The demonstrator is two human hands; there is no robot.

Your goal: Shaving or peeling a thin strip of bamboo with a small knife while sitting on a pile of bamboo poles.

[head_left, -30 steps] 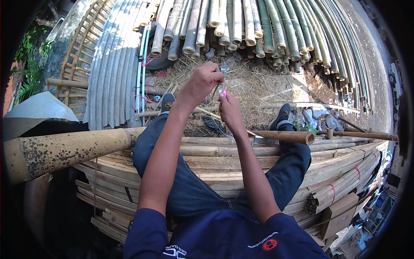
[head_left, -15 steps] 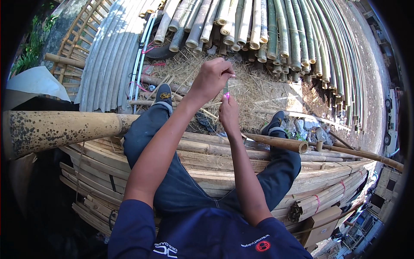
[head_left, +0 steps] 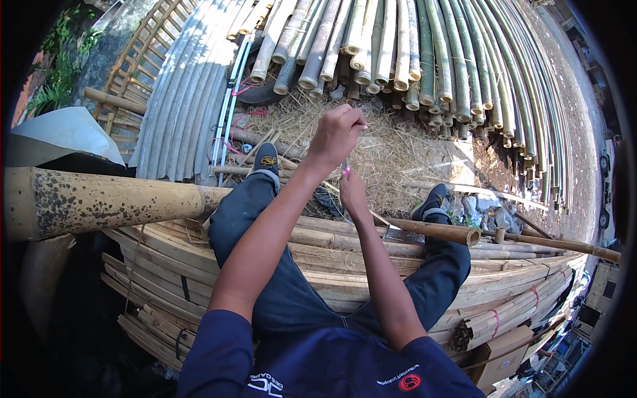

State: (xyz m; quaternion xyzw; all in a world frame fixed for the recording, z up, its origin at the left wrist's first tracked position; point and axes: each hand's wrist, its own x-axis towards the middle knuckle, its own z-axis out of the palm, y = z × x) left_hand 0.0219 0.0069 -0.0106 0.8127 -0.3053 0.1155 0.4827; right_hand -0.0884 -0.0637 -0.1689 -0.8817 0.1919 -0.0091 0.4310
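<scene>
My left hand [head_left: 337, 136] is raised over the straw-covered ground, its fingers closed in a pinch. Whatever lies between those fingertips is too small to make out. Just below it, my right hand [head_left: 353, 192] grips a small knife [head_left: 346, 172] with a pink handle. Only a short bit of the blade shows, close against my left wrist, which hides part of it. Both forearms reach forward between my knees.
Many bamboo poles [head_left: 424, 66] are stacked ahead. Split bamboo strips [head_left: 332, 265] lie bundled beneath my legs. A thick spotted bamboo pole [head_left: 113, 202] juts in at left, by corrugated sheets [head_left: 179, 106]. A cut bamboo tube [head_left: 438, 230] lies near my right knee.
The whole view has shifted, so the scene sits lower and further right. My right hand has moved slightly left, closer to my left wrist, and less of the knife blade shows.
</scene>
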